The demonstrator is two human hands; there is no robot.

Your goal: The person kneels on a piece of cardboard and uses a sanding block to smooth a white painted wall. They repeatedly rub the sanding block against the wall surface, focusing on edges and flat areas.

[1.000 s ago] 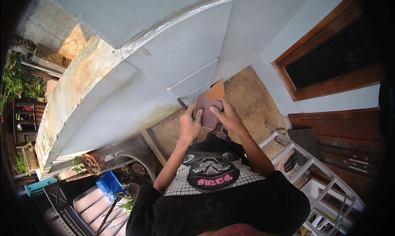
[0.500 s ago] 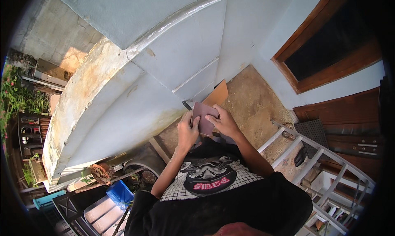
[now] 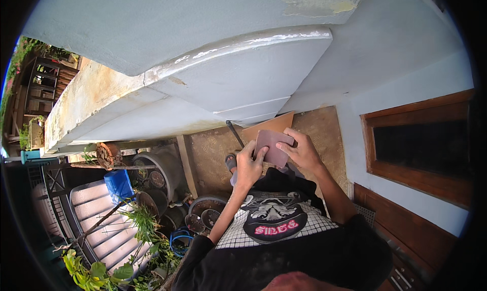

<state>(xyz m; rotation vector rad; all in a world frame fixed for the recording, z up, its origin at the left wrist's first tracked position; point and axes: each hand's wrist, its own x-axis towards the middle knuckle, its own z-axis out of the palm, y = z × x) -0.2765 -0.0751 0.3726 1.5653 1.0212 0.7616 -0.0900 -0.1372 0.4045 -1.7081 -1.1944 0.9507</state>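
In front of my chest I hold a mauve-brown, squarish piece of sandpaper (image 3: 274,139) by both sides. My left hand (image 3: 249,165) pinches its left edge, with the thumb across its face. On the opposite side my right hand (image 3: 303,150) grips the right edge, thumb likewise on the face. Beyond the hands stands the pale grey-blue wall (image 3: 213,83), whose curved ledge (image 3: 238,43) carries rough white patches. An orange-brown flat board (image 3: 276,122) shows just past the sandpaper, and a black bar (image 3: 234,134) lies left of it.
A brown-framed dark window (image 3: 421,139) and brown wooden door (image 3: 401,225) are on the right. Left and below are large pots (image 3: 167,169), a blue container (image 3: 118,184), green plants (image 3: 142,222) and a slatted pale surface (image 3: 91,210). My sandalled foot (image 3: 231,161) rests on the brown floor.
My view has turned, so the wall and window sit differently and more pots and plants show at lower left. The ladder has left view. Both hands keep hold of the sandpaper.
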